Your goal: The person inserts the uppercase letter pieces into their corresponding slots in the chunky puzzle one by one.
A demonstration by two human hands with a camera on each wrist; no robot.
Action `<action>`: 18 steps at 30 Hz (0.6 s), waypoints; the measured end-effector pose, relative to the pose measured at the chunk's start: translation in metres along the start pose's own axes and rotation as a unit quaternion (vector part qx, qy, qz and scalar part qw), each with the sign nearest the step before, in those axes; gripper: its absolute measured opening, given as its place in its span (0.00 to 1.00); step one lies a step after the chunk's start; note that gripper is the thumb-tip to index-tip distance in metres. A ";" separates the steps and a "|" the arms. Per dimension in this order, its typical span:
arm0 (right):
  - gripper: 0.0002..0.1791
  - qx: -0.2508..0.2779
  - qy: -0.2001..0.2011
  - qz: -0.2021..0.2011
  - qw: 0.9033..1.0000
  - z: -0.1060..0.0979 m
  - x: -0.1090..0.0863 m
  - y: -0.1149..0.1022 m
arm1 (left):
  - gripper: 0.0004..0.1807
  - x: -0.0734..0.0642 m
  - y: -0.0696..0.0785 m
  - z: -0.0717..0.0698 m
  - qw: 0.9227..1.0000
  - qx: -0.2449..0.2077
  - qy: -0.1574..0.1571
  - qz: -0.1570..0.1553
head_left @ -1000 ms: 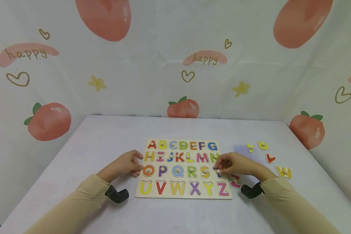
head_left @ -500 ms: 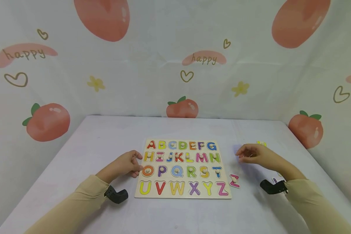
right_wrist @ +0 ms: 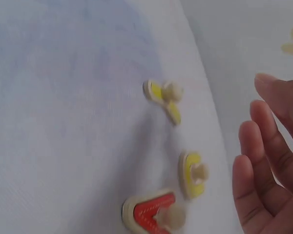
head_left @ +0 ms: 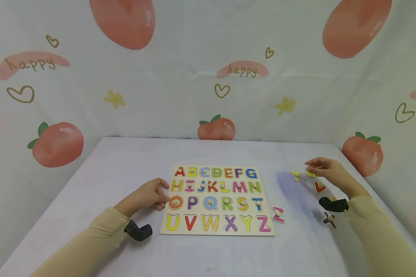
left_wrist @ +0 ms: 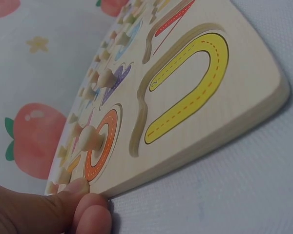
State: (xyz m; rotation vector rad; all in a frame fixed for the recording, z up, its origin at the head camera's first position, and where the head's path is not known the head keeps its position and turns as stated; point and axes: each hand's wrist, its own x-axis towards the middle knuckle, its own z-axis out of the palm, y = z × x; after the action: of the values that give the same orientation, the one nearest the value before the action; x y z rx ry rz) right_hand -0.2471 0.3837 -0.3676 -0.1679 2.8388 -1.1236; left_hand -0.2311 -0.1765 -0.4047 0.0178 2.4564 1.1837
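Observation:
A wooden alphabet puzzle board (head_left: pixel 218 211) lies on the table; pegged letters fill its upper three rows, while the bottom-row recesses hold no pieces. My left hand (head_left: pixel 153 195) grips its left edge; in the left wrist view the thumb (left_wrist: pixel 77 186) lies on the rim beside the orange O (left_wrist: pixel 107 134), the fingers curled against the side. My right hand (head_left: pixel 327 173) hovers, holding nothing, over the yellow U piece (head_left: pixel 310 174), which it partly hides. In the right wrist view its fingers are loosely bent and apart from the U, near the yellow Y (right_wrist: pixel 157 91) and red V (right_wrist: pixel 142 214) pieces.
A pink Z piece (head_left: pixel 278 214) lies just right of the board. Farther right is a purple X piece (head_left: pixel 329 219); a yellow piece is mostly hidden beneath the right wrist camera (head_left: pixel 334 204). A patterned curtain (head_left: pixel 180 100) stands behind the table.
My right hand has let go of the blue T, now in its recess, and moved right and away from me to the loose letters. The left hand stays at the board's edge.

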 end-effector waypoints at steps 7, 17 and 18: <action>0.31 -0.015 0.021 0.070 0.997 -0.001 0.009 0.022 | 0.23 0.001 -0.002 0.000 1.000 0.001 -0.001 0.001; 0.36 -0.008 -0.015 0.154 0.988 0.000 0.021 0.043 | 0.23 0.000 -0.001 0.000 1.000 -0.003 -0.002 0.002; 0.36 -0.009 -0.018 0.154 0.988 0.000 0.022 0.043 | 0.23 0.000 -0.001 0.000 1.000 -0.004 -0.002 0.002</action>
State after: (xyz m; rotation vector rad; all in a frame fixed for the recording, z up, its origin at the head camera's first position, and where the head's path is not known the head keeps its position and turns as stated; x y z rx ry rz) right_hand -0.2718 0.4122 -0.3980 0.2395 2.7184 -1.0154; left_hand -0.2307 -0.1772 -0.4055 0.0231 2.4503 1.1932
